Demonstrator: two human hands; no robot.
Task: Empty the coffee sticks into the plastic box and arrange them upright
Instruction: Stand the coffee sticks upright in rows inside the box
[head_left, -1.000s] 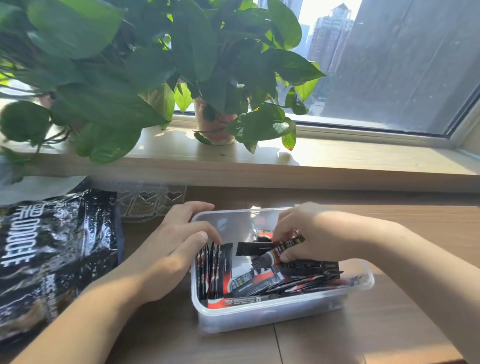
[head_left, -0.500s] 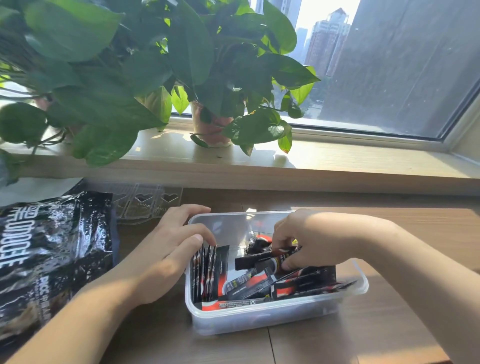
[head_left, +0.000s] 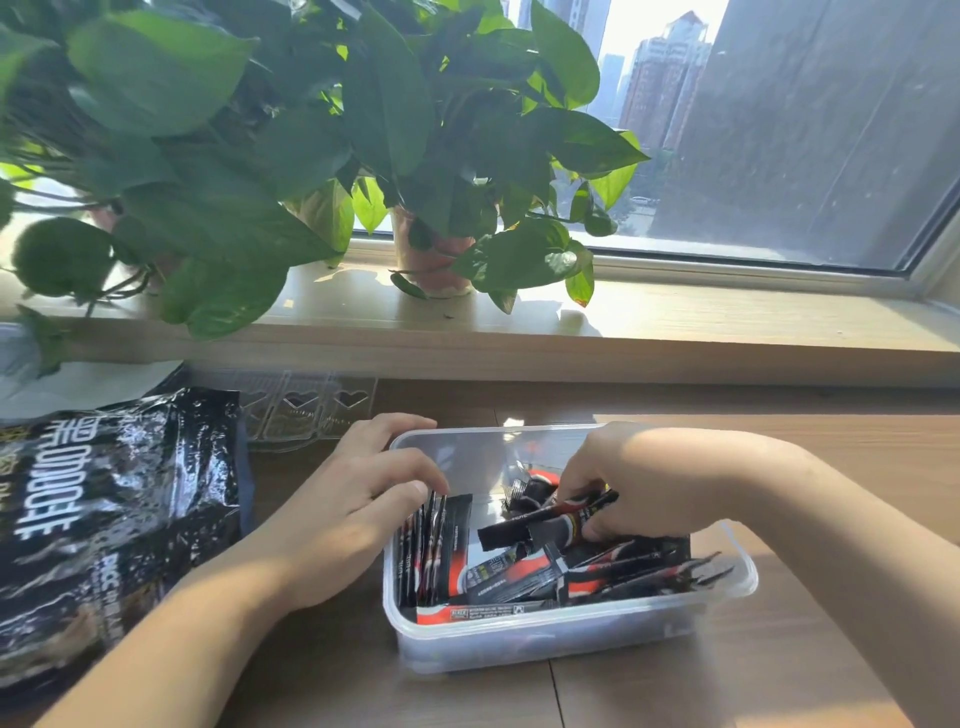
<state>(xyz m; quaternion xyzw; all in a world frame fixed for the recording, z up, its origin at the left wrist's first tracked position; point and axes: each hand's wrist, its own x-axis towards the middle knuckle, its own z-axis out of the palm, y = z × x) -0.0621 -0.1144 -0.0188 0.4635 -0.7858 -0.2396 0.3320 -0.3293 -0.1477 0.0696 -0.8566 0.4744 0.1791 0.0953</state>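
Coffee sticks (head_left: 613, 569) in black and red wrappers, every visible one inside a clear plastic box (head_left: 571, 631) on a wooden table (head_left: 675, 691), at 12 o'clock from the wearer. Split into two groups: a short upright row (head_left: 434, 551) packed against the box's 9 o'clock end, and a loose heap lying flat and crossed from the centre out to 3 o'clock.

Left hand (head_left: 332, 519) draped over the 9 o'clock rim, fingers nearly straight and relaxed, tips resting on the tops of the upright row, gripping nothing. Right hand (head_left: 639, 483) reaching in from 3 o'clock, thumb and fingers curled in a pinch on a black stick (head_left: 540, 527) held roughly level just above the heap. Possibly a second stick in the same pinch, hard to tell under the fingers.

Glossy black coffee bag (head_left: 104, 519) flat on the table at 9 o'clock of the box, apart from it. Clear blister tray (head_left: 311, 410) with heart shapes at 11 o'clock. Leafy potted plant (head_left: 260, 156) on the windowsill (head_left: 727, 322) beyond, at 12 o'clock.

Likely step: arranging rather than emptying, judging by the bag lying aside and the part-built row. Next move, probably: turn the pinched stick on end, carry it toward 9 o'clock and slot it beside the row, with the left fingertips bracing the row against toppling.
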